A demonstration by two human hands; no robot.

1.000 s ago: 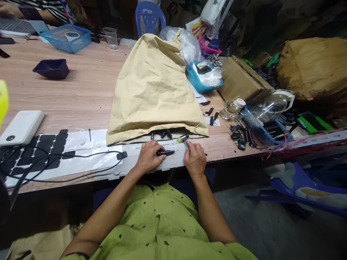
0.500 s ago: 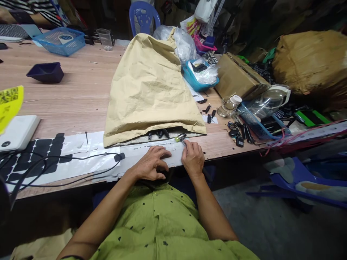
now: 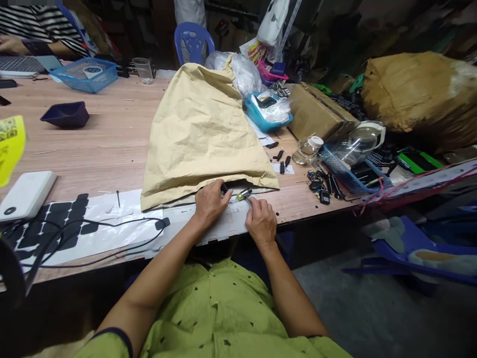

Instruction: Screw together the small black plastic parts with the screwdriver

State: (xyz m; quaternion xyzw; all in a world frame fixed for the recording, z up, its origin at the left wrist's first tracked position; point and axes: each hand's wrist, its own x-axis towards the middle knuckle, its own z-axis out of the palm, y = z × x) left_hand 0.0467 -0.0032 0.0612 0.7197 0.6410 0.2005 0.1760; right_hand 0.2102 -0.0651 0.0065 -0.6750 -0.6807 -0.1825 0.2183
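A beige sack (image 3: 197,134) lies on the table with its mouth facing me. My left hand (image 3: 211,201) is at that mouth, fingers curled and closed on a small black part (image 3: 223,188) that shows between thumb and forefinger. What kind of part it is I cannot make out. My right hand (image 3: 262,221) is wrapped round the handle of a small hammer (image 3: 244,194) with a silver head and a yellow-green end. The hammer head is just right of my left fingertips, over the white sheet (image 3: 227,219) at the table edge.
Black cables (image 3: 112,223) cross a sheet of black stickers (image 3: 59,223) at left, beside a white power bank (image 3: 28,194). Small black parts (image 3: 282,166), a glass jar (image 3: 307,150) and a blue basket (image 3: 346,169) stand right. Across the table is a person's striped sleeve (image 3: 44,20).
My left hand has moved forward from the table edge to the sack's mouth and closed on a small black part. My right hand still grips the hammer. The view has tilted slightly upward.
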